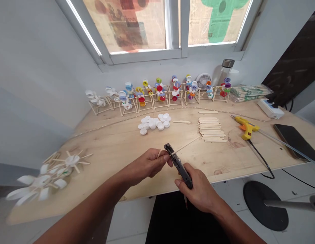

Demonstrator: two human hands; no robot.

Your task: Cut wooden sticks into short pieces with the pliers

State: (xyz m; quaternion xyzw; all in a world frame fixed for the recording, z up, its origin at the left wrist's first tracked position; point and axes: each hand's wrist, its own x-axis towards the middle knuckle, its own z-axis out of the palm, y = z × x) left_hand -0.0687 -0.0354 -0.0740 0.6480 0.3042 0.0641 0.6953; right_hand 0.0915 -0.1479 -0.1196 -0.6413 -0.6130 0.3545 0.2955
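Reaching past the curved front edge of the plywood counter [109, 149], both hands work over bare wood, with open room beyond them up to the stacked craft sticks [210, 129] and yellow glue gun [246, 128]. The right hand [198, 189], just over the edge, wraps firmly around black-handled cutters [181, 167]. The left hand [144, 164] has its fingers [161, 157] closed on a thin wooden stick [185, 145], which runs across the cutters' head.
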